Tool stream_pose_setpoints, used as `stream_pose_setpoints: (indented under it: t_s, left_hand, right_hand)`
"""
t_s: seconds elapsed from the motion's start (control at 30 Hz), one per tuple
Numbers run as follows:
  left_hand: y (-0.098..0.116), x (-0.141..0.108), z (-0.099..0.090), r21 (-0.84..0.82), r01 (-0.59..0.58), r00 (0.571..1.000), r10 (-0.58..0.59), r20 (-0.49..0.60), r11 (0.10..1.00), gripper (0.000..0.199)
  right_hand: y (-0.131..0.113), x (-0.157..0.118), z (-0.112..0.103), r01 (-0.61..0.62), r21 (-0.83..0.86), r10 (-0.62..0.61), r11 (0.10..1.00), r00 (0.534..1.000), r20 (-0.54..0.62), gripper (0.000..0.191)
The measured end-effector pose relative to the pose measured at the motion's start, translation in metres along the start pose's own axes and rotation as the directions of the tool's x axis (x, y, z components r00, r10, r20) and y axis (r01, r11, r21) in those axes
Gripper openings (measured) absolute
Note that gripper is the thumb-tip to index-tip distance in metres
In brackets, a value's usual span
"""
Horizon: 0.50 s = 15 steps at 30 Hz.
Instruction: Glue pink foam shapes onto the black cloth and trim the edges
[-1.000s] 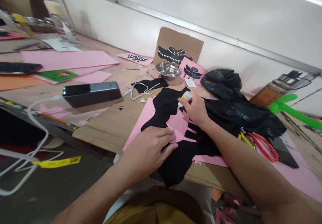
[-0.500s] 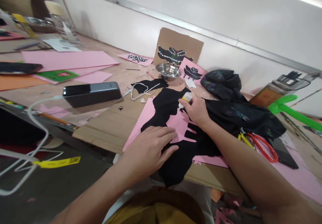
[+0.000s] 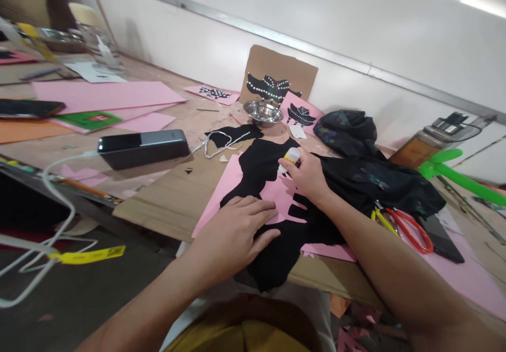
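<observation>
A pink paper cutout lies on black fabric, which rests over pink sheets on cardboard. My left hand lies on the fabric with its fingers spread, the fingertips touching the cutout's left part. In my right hand is a small white glue bottle with a yellow band, tilted nozzle down at the cutout's upper edge. The nozzle tip is partly hidden by my fingers.
Behind the fabric stand a metal bowl and a beaded black shape on cardboard. A black power bank sits left; red-handled scissors, a bottle and a green balloon are right.
My right hand and the glue bottle have shifted very slightly left in the view, along with most of the scene. My left hand stays on the fabric and cutout.
</observation>
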<state>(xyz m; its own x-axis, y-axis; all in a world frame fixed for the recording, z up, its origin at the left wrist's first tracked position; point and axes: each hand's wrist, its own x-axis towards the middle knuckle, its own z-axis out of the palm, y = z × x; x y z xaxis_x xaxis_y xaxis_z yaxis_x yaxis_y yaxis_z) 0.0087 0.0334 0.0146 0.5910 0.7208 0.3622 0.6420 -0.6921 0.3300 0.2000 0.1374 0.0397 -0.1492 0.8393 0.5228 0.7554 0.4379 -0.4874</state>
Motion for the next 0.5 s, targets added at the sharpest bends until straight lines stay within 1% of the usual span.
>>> stream_pose_setpoints:
  t_s: [0.2,0.4,0.5]
  left_hand:
    - [0.0005,0.0005,0.0001,-0.004,-0.015,1.000,0.015,-0.004,1.000,0.031]
    - [-0.0005,0.0005,-0.0001,-0.007,-0.010,1.000,0.010,-0.008,1.000,0.031]
    - [-0.0007,0.0000,0.0000,-0.008,0.001,1.000,-0.001,0.004,1.000,0.032]
  right_hand:
    - [-0.0026,-0.0054,-0.0035,0.030,0.017,-0.031,0.999,0.999,0.040,0.034]
    - [0.0017,-0.0004,-0.0006,0.016,-0.012,-0.016,1.000,1.000,-0.003,0.031]
    - [0.0032,0.0001,-0.0023,0.025,-0.022,-0.024,0.999,1.000,0.010,0.031]
